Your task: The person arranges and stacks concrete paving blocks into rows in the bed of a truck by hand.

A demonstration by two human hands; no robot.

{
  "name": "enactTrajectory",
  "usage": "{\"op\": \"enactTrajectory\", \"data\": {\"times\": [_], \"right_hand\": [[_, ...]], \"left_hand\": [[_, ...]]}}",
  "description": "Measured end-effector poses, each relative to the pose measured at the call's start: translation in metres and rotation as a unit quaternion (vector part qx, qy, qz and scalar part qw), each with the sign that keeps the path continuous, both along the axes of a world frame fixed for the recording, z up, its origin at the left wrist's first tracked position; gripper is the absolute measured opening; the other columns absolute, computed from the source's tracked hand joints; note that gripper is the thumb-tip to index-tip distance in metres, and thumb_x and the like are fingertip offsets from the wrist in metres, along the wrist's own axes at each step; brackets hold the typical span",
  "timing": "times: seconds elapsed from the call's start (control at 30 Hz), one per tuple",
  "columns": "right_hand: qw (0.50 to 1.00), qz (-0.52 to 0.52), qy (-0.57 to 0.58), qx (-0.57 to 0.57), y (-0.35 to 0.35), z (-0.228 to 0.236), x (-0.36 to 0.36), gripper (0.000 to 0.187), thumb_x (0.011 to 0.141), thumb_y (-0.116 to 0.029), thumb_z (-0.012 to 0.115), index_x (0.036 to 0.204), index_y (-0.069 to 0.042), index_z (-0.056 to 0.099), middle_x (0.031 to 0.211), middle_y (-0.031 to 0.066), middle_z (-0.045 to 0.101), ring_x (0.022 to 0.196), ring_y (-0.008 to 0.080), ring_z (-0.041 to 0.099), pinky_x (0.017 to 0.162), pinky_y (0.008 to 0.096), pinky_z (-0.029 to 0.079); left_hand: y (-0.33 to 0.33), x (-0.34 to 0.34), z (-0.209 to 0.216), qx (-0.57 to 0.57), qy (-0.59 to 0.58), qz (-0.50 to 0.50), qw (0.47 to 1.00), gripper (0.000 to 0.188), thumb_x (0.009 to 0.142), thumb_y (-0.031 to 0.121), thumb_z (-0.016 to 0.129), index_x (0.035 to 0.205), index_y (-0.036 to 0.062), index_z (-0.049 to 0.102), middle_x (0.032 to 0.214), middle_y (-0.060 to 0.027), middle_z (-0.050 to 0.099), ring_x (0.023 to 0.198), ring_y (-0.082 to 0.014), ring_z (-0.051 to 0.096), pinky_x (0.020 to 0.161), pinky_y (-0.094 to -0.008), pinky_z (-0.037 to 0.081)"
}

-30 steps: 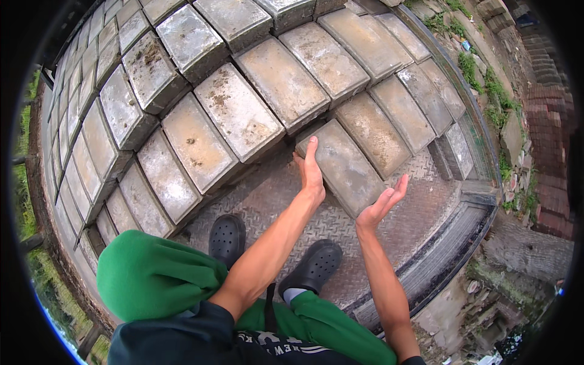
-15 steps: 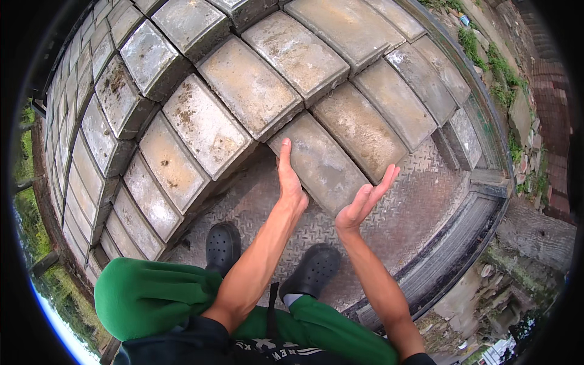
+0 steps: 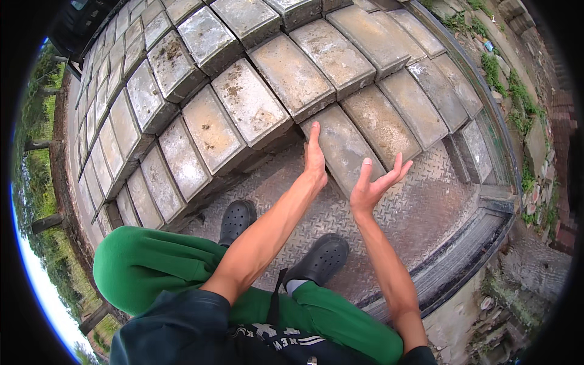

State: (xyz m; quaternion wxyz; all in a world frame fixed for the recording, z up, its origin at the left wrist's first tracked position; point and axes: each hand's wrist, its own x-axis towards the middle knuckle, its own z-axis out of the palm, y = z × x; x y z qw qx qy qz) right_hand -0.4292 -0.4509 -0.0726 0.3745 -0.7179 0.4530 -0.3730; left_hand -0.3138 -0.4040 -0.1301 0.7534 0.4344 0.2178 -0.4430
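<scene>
A grey concrete paving block (image 3: 345, 149) lies at the near end of a row, beside another block (image 3: 382, 125) with sandy stains. My left hand (image 3: 314, 163) is at its left long side, thumb stretched along the top edge. The other fingers of that hand are hidden beside or below the block. At the block's near right corner is my right hand (image 3: 374, 188), palm turned toward it and fingers spread apart. Whether the right palm touches the block I cannot tell.
Stepped rows of similar blocks (image 3: 214, 117) rise at the far side and left. Under my dark clogs (image 3: 319, 258) is a patterned metal floor (image 3: 274, 194). A raised metal rim (image 3: 450, 258) borders it at the right, and two blocks (image 3: 474, 151) stand on edge nearby.
The view has shifted, moving the near blocks rightward in the picture. My right hand's fingers have spread wider and turned more outward. The block between my hands keeps its place beside its neighbour.
</scene>
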Motion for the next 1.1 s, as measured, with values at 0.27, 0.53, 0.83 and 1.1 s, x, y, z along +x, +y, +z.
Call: {"op": "enactTrajectory", "data": {"times": [0.27,0.53,0.83,1.1], "right_hand": [[0.928,0.277,0.112,-0.222,0.023,0.044,0.042,0.048,0.089,-0.031,0.064,0.130,-0.008,0.056,0.152,0.0204,0.035,0.146,0.0459,0.019,0.113,0.0696,0.004],[0.838,0.398,-0.047,-0.370,0.071,0.013,0.178,0.025,0.090,-0.031,0.064,0.096,-0.008,0.069,0.118,0.0088,0.062,0.129,0.0317,0.047,0.111,0.0628,0.025],[0.862,0.354,-0.057,-0.359,0.071,0.002,0.195,0.031,0.090,-0.036,0.059,0.091,-0.007,0.070,0.096,0.0047,0.069,0.106,0.0291,0.061,0.104,0.0578,0.033],[0.882,0.342,0.010,-0.324,0.079,0.008,0.203,0.029,0.086,-0.035,0.064,0.097,-0.009,0.070,0.101,0.0030,0.070,0.108,0.0278,0.061,0.112,0.0561,0.027]], "left_hand": [[0.113,-0.021,0.068,0.297,-0.448,-0.035,0.843,0.055,0.093,0.031,0.065,0.135,-0.0014,0.050,0.133,-0.0168,0.056,0.127,-0.0295,0.050,0.109,-0.0400,0.035],[0.203,0.073,0.087,0.554,-0.714,0.052,0.426,0.046,0.084,0.023,0.071,0.124,0.0058,0.056,0.123,-0.0100,0.059,0.120,-0.0270,0.052,0.102,-0.0437,0.032],[0.191,0.088,0.087,0.654,-0.607,-0.049,0.449,0.048,0.090,0.034,0.065,0.129,0.0074,0.054,0.132,-0.0093,0.058,0.132,-0.0279,0.047,0.112,-0.0478,0.025],[0.192,0.092,0.089,0.663,-0.593,-0.079,0.450,0.046,0.093,0.035,0.060,0.129,0.0073,0.054,0.139,-0.0097,0.053,0.134,-0.0287,0.045,0.114,-0.0514,0.020]]}}
